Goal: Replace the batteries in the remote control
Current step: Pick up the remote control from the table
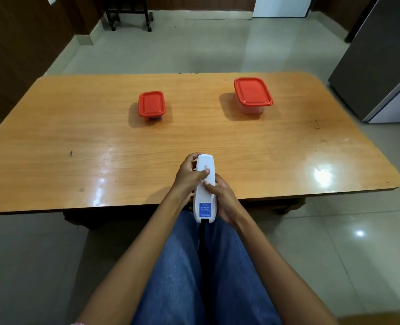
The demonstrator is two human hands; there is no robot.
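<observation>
White plastic remote control [204, 188], back side up, is gripped over the near table [53, 141] edge by left hand [189, 177] and right hand [224, 200], fingers clamped around it; its blue label [205, 209] below the thumbs is unreadable.

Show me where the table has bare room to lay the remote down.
Bare wood runs between the small red-lidded box and the large one, across the near strip ahead of the remote, and along both table ends. Only the near edge where both hands grip is crowded.
</observation>
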